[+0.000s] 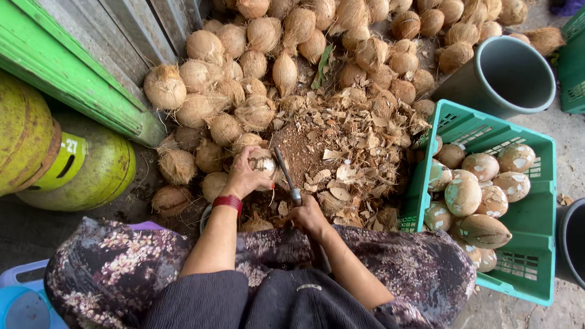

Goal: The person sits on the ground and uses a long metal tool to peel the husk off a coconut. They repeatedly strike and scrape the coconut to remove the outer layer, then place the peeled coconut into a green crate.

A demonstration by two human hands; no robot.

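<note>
Left hand clasping a husked coconut, right hand gripping a knife angled up-left, tip against it.

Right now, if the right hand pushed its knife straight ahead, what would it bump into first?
The right hand points its knife up-left at the coconut in the left hand; the blade likely meets that first, though depth is unclear.

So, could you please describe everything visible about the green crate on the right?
The green plastic crate is rectangular with slotted, lattice-like walls and an open top. It sits on the ground right of the person's knee, beside a grey bucket. It holds roughly a dozen peeled coconuts, pale with brown patches, leaving its near end bare.
</note>
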